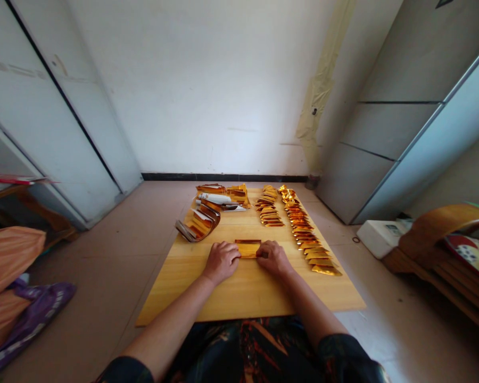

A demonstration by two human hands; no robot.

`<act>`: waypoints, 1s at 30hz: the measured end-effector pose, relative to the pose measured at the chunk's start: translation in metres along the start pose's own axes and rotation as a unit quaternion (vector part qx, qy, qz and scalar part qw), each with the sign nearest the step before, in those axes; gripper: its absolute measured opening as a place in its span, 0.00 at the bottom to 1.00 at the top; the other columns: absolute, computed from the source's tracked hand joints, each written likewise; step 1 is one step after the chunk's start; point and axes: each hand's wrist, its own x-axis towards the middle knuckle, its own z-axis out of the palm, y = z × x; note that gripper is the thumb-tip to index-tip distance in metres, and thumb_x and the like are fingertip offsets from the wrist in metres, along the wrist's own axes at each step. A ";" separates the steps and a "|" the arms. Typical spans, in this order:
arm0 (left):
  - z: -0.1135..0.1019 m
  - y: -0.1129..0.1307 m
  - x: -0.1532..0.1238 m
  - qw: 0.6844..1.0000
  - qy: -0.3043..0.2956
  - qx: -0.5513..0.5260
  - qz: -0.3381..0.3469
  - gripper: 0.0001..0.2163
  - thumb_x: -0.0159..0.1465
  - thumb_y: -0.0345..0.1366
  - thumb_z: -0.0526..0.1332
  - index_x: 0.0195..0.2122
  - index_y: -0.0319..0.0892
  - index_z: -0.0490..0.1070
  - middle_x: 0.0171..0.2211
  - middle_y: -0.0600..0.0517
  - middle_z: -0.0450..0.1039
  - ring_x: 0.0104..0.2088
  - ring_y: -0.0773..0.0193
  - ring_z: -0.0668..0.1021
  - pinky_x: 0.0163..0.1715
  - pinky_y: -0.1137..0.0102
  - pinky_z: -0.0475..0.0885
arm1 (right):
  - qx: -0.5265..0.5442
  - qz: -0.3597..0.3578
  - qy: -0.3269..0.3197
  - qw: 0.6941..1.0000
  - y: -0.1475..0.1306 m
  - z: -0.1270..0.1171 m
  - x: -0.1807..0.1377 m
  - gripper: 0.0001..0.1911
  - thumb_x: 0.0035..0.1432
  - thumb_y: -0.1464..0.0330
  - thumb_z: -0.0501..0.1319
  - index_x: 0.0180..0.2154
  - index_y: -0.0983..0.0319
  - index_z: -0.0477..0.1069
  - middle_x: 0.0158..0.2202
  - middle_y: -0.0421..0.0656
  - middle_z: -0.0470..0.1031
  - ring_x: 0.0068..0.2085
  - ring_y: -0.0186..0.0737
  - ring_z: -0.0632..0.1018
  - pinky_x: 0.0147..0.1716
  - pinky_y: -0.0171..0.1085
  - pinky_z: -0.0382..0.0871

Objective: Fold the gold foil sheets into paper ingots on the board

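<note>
A small sheet of gold foil paper (247, 249) lies flat on the wooden board in front of me, with a darker strip along its far edge. My left hand (223, 259) pinches its left end, fingers bent. At the right end my right hand (274, 257) has its fingertips closed on the paper. Beyond my left hand lies a curled stack of gold foil sheets (201, 223). Folded gold foil pieces (317, 254) overlap in a long row to the right, beside a shorter row of folded pieces (269, 207).
The wooden board (175, 290) spans the space before my lap. At its far left lie more foil bundles (237, 194) and a white roll (214, 198). A white box (379, 236) and a wooden chair (443, 250) stand right, a purple bag (43, 303) left.
</note>
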 end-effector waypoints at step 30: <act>-0.004 0.005 -0.003 0.999 0.022 0.026 0.010 0.08 0.61 0.34 0.58 0.31 0.47 0.76 0.32 0.51 0.73 0.38 0.61 0.70 0.42 0.62 0.59 | 0.095 0.088 0.022 0.991 -0.001 -0.004 0.007 0.17 0.45 0.70 0.60 0.41 0.62 0.72 0.35 0.40 0.75 0.33 0.35 0.73 0.33 0.30 0.63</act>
